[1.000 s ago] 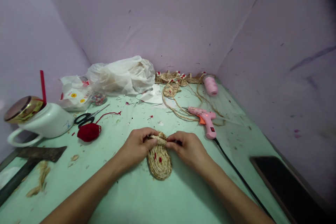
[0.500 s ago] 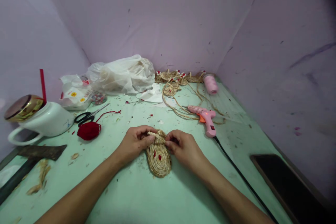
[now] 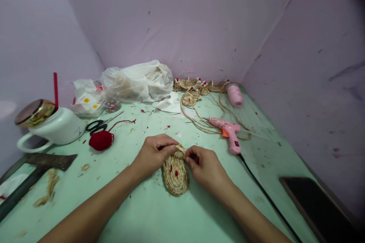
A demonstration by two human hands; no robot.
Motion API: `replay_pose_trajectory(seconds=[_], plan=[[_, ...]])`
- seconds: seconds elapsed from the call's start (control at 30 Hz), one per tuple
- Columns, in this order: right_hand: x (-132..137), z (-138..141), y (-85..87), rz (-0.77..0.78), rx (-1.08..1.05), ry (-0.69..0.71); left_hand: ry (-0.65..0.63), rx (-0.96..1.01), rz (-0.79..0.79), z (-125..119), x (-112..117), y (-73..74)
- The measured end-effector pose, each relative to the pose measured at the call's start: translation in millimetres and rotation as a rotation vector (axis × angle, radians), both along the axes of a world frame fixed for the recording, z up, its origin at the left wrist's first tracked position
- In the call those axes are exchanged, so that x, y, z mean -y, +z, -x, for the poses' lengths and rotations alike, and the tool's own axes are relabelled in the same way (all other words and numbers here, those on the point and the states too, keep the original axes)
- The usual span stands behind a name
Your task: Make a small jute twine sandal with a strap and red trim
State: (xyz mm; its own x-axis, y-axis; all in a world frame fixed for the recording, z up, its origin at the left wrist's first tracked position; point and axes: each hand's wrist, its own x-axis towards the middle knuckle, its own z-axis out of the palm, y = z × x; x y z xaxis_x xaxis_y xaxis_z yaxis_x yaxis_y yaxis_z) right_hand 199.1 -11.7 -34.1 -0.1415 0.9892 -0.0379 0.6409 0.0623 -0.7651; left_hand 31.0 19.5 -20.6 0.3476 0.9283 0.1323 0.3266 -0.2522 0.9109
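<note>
While left hand (image 3: 154, 155) and right hand (image 3: 207, 165) pinch the jute sole (image 3: 176, 174), print on the packet (image 3: 85, 100) far beyond the left one is illegible.

A: Left hand (image 3: 155, 153)?
B: Palm down, fingers curled, thumb and forefinger pinched together. Bare forearm enters from 7 o'clock and runs toward 1 o'clock.
A: Right hand (image 3: 207, 165)?
B: Palm down, knuckles up, fingertips pinched and pointing to 10 o'clock. Bare forearm enters from 5 o'clock. The two hands' fingertips nearly meet.
</note>
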Motion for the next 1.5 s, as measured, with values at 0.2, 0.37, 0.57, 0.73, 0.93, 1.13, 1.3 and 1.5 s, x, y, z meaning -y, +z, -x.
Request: replay_pose_trajectory(seconds=[0.2, 0.37, 0.57, 0.73, 0.93, 1.13, 1.3, 1.5], plan=[[-1, 1, -1.7, 0.019, 0.012, -0.014, 0.067, -0.21, -0.11, 8, 12, 3.4], [-1, 1, -3.0, 0.016, 0.025, -0.015, 0.148, -0.383, -0.054, 5, 21, 4.6], [1, 2, -3.2, 0.01, 0.056, -0.02, 0.261, -0.581, 0.042, 2, 27, 2.6], [1, 1, -3.8, 0.015, 0.071, -0.013, 0.22, -0.453, 0.075, 3, 27, -3.0], [3, 4, 0.3, 0.111, 0.016, -0.076, 0.202, -0.404, 0.161, 3, 24, -2.0], [7, 6, 6.2, 0.144, 0.174, -0.072, 0.202, -0.362, 0.185, 3, 24, 1.0], [3, 6, 5.6, 0.147, -0.277, -0.124, 0.163, -0.133, 0.325, 1, 23, 2.2], [0, 11, 4.0, 0.3, -0.594, -0.186, 0.164, -0.46, 0.086, 4, 27, 8.8]])
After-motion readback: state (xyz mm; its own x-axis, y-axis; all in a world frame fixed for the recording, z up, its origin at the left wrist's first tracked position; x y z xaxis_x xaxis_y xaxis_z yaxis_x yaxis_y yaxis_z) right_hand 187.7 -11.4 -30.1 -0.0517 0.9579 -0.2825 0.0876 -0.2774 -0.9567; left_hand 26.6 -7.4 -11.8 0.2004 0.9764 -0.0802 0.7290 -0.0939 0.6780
